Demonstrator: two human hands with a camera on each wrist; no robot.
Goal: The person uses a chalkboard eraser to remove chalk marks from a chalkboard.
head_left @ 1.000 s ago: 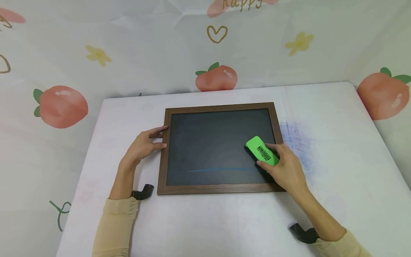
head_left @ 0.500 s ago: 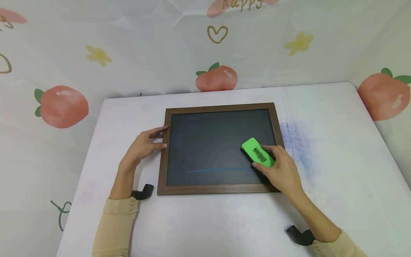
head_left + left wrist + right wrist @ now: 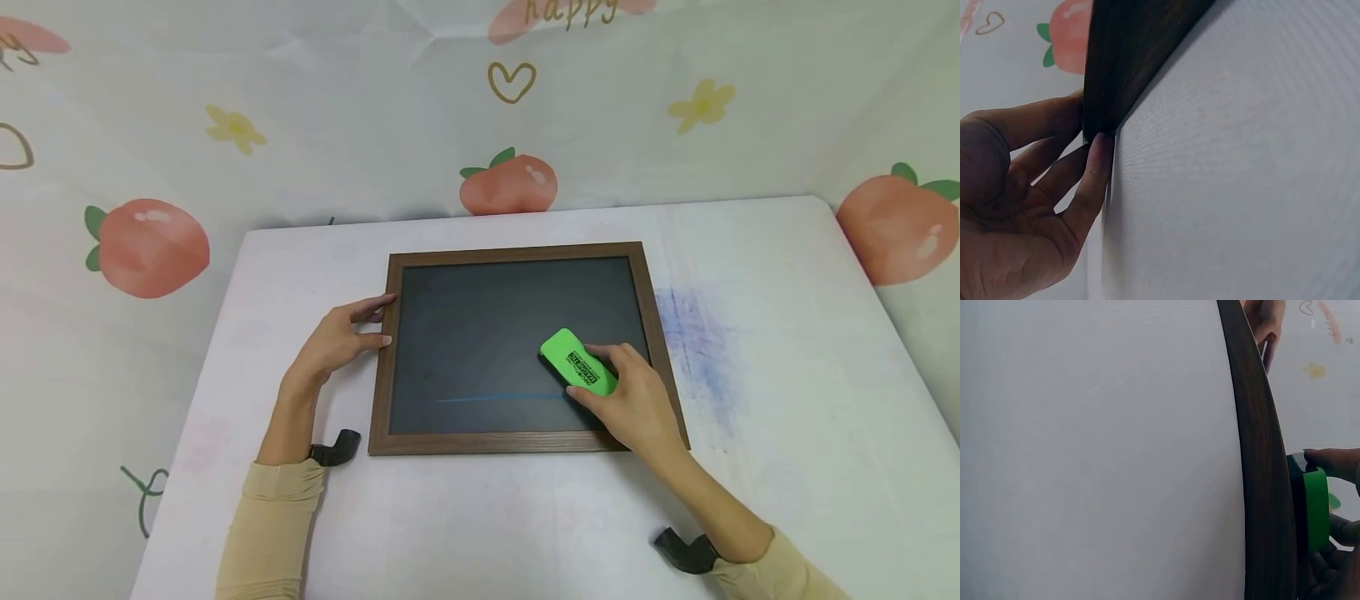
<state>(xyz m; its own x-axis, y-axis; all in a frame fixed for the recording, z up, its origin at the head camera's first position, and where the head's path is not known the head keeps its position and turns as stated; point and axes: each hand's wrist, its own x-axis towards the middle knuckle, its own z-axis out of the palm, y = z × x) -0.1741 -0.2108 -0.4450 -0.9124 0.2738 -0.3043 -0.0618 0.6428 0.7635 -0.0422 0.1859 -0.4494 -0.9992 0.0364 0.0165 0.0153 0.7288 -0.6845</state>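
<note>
A small chalkboard (image 3: 517,333) in a brown wooden frame lies flat on the table, with a thin blue line (image 3: 495,397) across its lower part. My right hand (image 3: 637,400) grips a green eraser (image 3: 577,362) between thumb and fingers, its dark underside against the board over the line's right end. In the right wrist view the eraser (image 3: 1316,509) shows beyond the frame's front edge (image 3: 1260,462). At the board's left side, my left hand (image 3: 337,337) touches the frame with fairly straight thumb and fingers. The left wrist view shows these fingertips against the dark frame edge (image 3: 1129,56).
The white table (image 3: 510,517) carries blue-purple smudges (image 3: 697,342) right of the board. Behind it hangs a pale cloth (image 3: 360,100) printed with peaches and flowers. Black curved pieces (image 3: 337,448) sit at both wrists.
My right hand has slid the eraser leftward and slightly toward me across the board. The left hand stays at the frame's left edge.
</note>
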